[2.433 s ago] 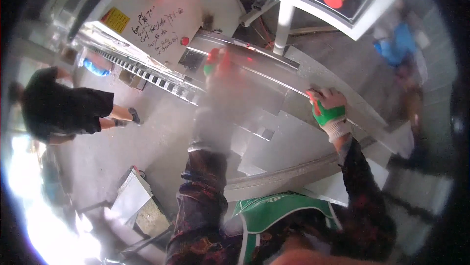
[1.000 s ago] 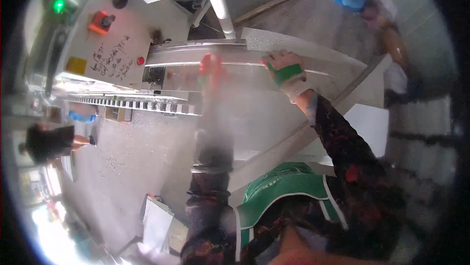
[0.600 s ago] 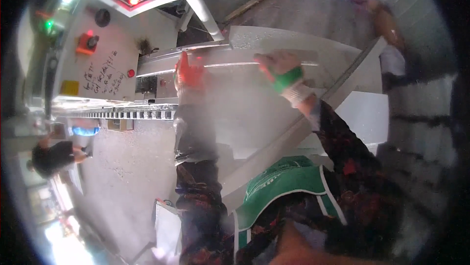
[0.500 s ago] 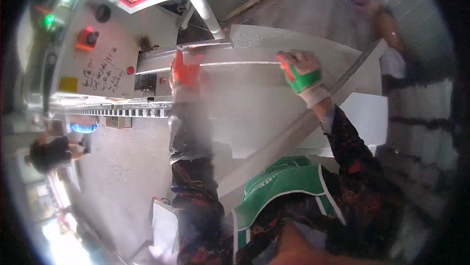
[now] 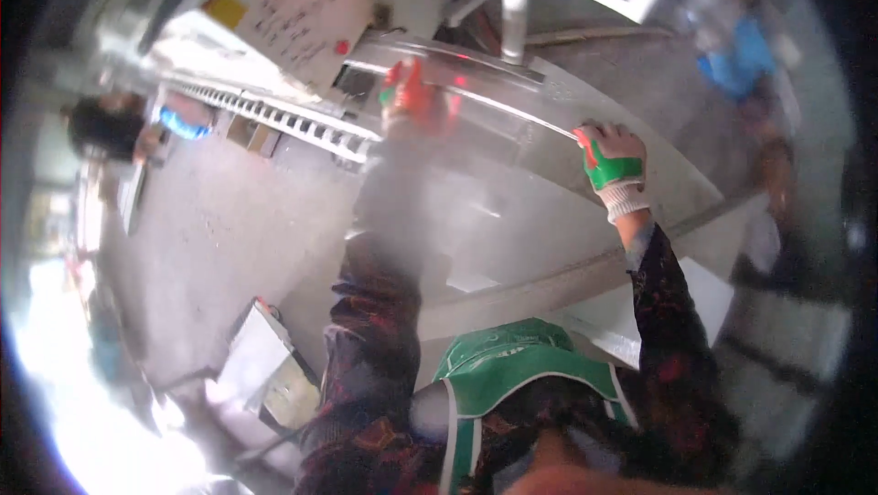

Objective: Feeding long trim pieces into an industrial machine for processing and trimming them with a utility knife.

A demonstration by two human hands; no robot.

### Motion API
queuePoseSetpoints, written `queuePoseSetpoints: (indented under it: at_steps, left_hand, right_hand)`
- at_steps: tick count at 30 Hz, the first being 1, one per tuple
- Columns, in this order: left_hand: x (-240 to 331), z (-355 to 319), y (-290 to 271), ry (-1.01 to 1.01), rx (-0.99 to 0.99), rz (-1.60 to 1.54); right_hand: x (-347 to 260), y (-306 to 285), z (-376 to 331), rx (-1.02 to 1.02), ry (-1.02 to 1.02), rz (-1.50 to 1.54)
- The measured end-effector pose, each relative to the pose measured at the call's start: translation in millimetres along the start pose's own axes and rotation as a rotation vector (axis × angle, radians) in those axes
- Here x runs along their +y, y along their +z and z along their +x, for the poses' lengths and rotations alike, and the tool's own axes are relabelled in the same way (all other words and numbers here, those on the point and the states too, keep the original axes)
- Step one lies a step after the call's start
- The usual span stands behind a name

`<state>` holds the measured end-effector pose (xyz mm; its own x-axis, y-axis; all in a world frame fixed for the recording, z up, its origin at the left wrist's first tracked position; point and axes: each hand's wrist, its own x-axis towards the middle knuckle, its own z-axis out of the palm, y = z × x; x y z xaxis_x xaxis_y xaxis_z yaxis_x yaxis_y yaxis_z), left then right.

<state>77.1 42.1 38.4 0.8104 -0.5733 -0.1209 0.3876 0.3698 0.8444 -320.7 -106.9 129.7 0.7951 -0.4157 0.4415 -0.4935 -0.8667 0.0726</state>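
Both gloved hands up on metal sheet [image 5: 512,211] lying across tabletop. Right hand [image 5: 615,158] curled fingers over far edge; left hand [image 5: 413,92] blurred (finger state unclear). Step judged: positioning sheet; next needs even grip.

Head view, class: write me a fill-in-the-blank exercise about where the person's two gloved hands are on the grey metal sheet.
1. The right hand wears a white glove with a ____ patch on its back.
2. The left hand is more ____ than the right, smeared by motion.
3. Both hands rest at the far edge of the grey metal ____.
4. The apron on the person's chest is ____ with white trim.

Missing words: green; blurred; sheet; green
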Motion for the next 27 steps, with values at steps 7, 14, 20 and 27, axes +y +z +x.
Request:
queuePoseSetpoints:
  at_steps: [7, 14, 20, 27]
  left_hand:
    - [36, -284, 34, 0.737, -0.39, 1.011]
    - [3, -588, -89, 0.109, 0.724, 0.365]
    - [-88, -769, -151, -0.094, 1.116, 0.562]
    - [-88, -789, -112, -0.277, 1.086, 0.016]
  right_hand:
    - [26, 21, 0, -0.123, -0.021, -0.071]
    - [13, 53, 38, -0.009, -0.169, 0.041]
    - [-17, 75, 82, -0.089, -0.247, 0.042]
    - [-6, 116, 92, 0.311, -0.259, -0.133]
